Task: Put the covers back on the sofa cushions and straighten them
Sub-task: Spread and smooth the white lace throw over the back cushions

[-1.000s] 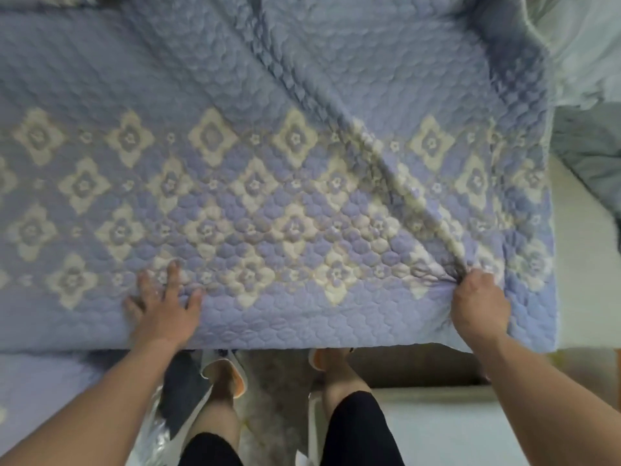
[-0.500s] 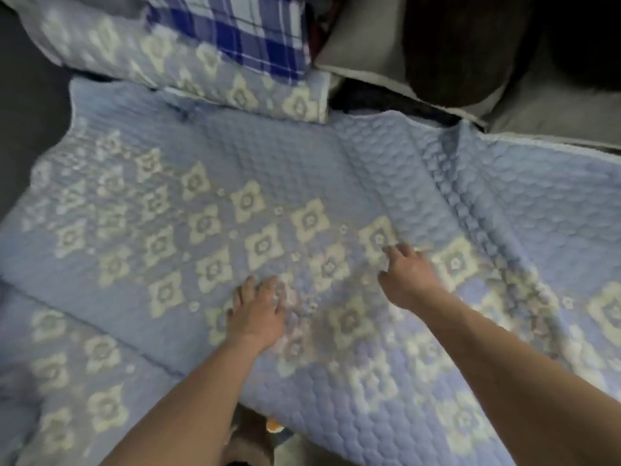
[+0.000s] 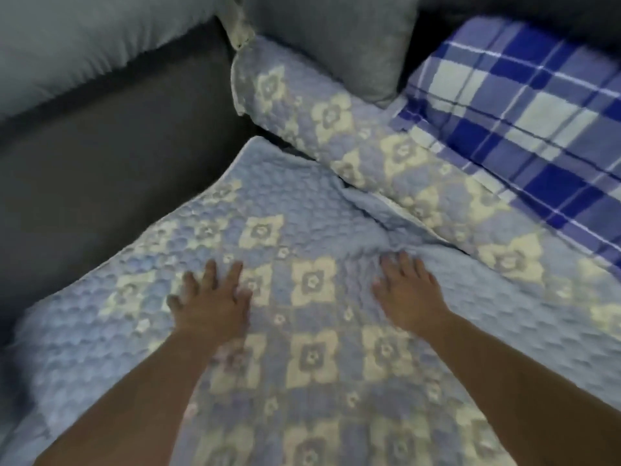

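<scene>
Both hands are lying flat on the quilted cover [image 3: 312, 290], holding nothing: the left hand [image 3: 210, 304] is pressing down with its fingers spread and straight, and the right hand [image 3: 408, 294] is resting palm-down with its fingers extended toward a bunched ridge of fabric just beyond the fingertips. Judging from how things lie, the cover is already sitting over the seat cushion, so the fitting part looks largely done here and the smoothing is what is under way. What is left, as far as can be seen, is flattening the puckers near the right hand and settling the far edge, which is curling up at its corner beside the dark sofa arm [image 3: 111, 183] rather than lying tucked. The cover is showing as pale blue, stitched in a small puffy pattern, with rows of cream flower-like diamonds running across it; it is looking soft and thick, likely to hold creases until pushed out. A matching rolled or folded patterned piece [image 3: 336, 129] is lying along the back, touching the cover's far edge, with a blue plaid cushion [image 3: 524, 105] leaning just behind it and a grey cushion [image 3: 336, 45] further back. Whether those still need covers cannot be told.
</scene>
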Demonstrator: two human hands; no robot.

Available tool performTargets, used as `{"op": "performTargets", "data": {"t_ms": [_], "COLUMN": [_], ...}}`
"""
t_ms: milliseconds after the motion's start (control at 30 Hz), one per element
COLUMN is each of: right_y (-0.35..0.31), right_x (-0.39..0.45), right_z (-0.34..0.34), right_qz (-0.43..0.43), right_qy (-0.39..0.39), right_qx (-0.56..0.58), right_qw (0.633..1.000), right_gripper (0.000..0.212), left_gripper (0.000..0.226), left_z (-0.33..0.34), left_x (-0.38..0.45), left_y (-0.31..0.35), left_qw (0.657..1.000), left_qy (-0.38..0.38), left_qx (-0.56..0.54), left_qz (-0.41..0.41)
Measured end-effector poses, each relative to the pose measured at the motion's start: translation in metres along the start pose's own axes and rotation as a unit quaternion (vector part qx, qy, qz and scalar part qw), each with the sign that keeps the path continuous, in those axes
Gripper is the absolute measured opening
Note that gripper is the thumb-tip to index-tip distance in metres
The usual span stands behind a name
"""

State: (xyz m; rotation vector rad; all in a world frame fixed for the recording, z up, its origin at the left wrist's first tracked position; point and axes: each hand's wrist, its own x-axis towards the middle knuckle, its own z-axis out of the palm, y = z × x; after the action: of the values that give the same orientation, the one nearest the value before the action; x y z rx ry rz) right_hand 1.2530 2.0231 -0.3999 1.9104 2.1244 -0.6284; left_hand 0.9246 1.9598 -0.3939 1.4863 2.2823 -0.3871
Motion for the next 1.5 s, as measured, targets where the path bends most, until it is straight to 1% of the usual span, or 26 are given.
{"op": "performTargets", "data": {"t_ms": [100, 167, 233, 267, 300, 367, 400, 433, 467, 500, 567, 633, 700, 733, 767, 867, 967, 1000, 1033, 1067, 1100, 1200, 1233, 1300, 1433, 1500], "right_y": [-0.041, -0.043, -0.036, -0.04, -0.052, -0.083, -0.104, -0.12, -0.137, -0.146, -0.149, -0.156, -0.164, -0.169, -0.173, -0.19, -0.22, -0.234, -0.247, -0.264, -0.276, -0.294, -0.297, -0.299, -0.309, -0.313], "right_x": [0.066, 0.1, 0.127, 0.138, 0.147, 0.156, 0.161, 0.17, 0.181, 0.193, 0.219, 0.231, 0.236, 0.238, 0.24, 0.262, 0.277, 0.281, 0.286, 0.291, 0.296, 0.323, 0.329, 0.335, 0.333, 0.325], "right_z": [-0.015, -0.02, -0.023, -0.024, -0.023, -0.026, -0.029, -0.031, -0.033, -0.033, -0.037, -0.032, -0.023, -0.021, -0.017, -0.039, -0.074, -0.085, -0.096, -0.103, -0.109, -0.116, -0.115, -0.115, -0.131, -0.129], "right_qz": [-0.003, 0.052, 0.124, 0.141, 0.146, 0.143, 0.11, 0.052, -0.001, -0.021, 0.004, 0.014, 0.01, -0.002, -0.038, -0.193, -0.356, -0.373, -0.364, -0.332, -0.288, -0.156, -0.136, -0.134, -0.206, -0.242], "right_qy": [0.018, 0.025, 0.019, 0.019, 0.022, 0.066, 0.078, 0.081, 0.069, 0.055, 0.058, 0.072, 0.119, 0.153, 0.177, 0.229, 0.255, 0.26, 0.266, 0.264, 0.247, 0.125, 0.088, 0.042, -0.027, -0.027], "right_qx": [-0.036, -0.014, 0.06, 0.067, 0.047, 0.018, 0.019, 0.015, 0.015, 0.019, 0.038, 0.024, -0.025, -0.036, -0.045, -0.107, -0.192, -0.193, -0.179, -0.168, -0.168, -0.249, -0.28, -0.334, -0.426, -0.447], "right_qw": [0.999, 0.998, 0.99, 0.988, 0.988, 0.987, 0.991, 0.995, 0.997, 0.998, 0.998, 0.997, 0.993, 0.988, 0.982, 0.948, 0.879, 0.869, 0.874, 0.89, 0.91, 0.948, 0.946, 0.932, 0.88, 0.861], "right_gripper": [0.068, 0.076, 0.09, 0.09, 0.083, 0.067, 0.065, 0.065, 0.067, 0.069, 0.071, 0.071, 0.07, 0.068, 0.067, 0.058, 0.034, 0.031, 0.038, 0.048, 0.052, 0.036, 0.036, 0.038, 0.04, 0.036], "left_gripper": [0.065, 0.067, 0.069, 0.069, 0.069, 0.07, 0.069, 0.066, 0.061, 0.056, 0.049, 0.054, 0.064, 0.066, 0.067, 0.067, 0.067, 0.067, 0.067, 0.067, 0.067, 0.067, 0.067, 0.067, 0.067, 0.067], "left_z": [0.002, 0.014, 0.018, 0.018, 0.016, 0.013, 0.008, 0.0, -0.01, -0.015, -0.022, -0.029, -0.026, -0.025, -0.022, -0.028, -0.026, -0.025, -0.024, -0.023, -0.023, -0.023, -0.022, -0.023, -0.02, -0.021], "left_x": [0.039, 0.045, 0.05, 0.054, 0.057, 0.058, 0.058, 0.06, 0.067, 0.077, 0.11, 0.143, 0.175, 0.186, 0.189, 0.193, 0.194, 0.196, 0.197, 0.197, 0.196, 0.195, 0.195, 0.196, 0.199, 0.198], "left_y": [-0.013, -0.015, -0.014, -0.013, -0.015, -0.013, -0.014, -0.016, -0.02, -0.023, -0.023, -0.025, -0.024, -0.021, -0.02, -0.019, -0.022, -0.022, -0.022, -0.023, -0.024, -0.025, -0.026, -0.028, -0.03, -0.03], "left_qw": [0.999, 0.997, 0.996, 0.996, 0.997, 0.997, 0.998, 0.997, 0.996, 0.993, 0.987, 0.984, 0.981, 0.979, 0.978, 0.977, 0.976, 0.976, 0.974, 0.974, 0.973, 0.973, 0.972, 0.971, 0.969, 0.97], "left_qy": [0.027, 0.069, 0.088, 0.084, 0.074, 0.069, 0.067, 0.074, 0.086, 0.107, 0.152, 0.174, 0.18, 0.189, 0.194, 0.196, 0.194, 0.197, 0.204, 0.205, 0.207, 0.206, 0.208, 0.21, 0.215, 0.211], "left_qx": [-0.021, -0.005, -0.007, -0.005, -0.001, 0.005, 0.007, 0.005, -0.004, -0.002, 0.004, -0.039, -0.059, -0.062, -0.06, -0.077, -0.084, -0.084, -0.088, -0.092, -0.094, -0.097, -0.102, -0.112, -0.117, -0.117], "left_qz": [-0.007, -0.018, -0.025, -0.027, -0.031, -0.021, -0.011, 0.006, 0.019, 0.04, 0.053, 0.014, -0.031, -0.036, -0.042, -0.044, -0.046, -0.042, -0.039, -0.039, -0.038, -0.028, -0.029, -0.025, -0.016, -0.018]}}
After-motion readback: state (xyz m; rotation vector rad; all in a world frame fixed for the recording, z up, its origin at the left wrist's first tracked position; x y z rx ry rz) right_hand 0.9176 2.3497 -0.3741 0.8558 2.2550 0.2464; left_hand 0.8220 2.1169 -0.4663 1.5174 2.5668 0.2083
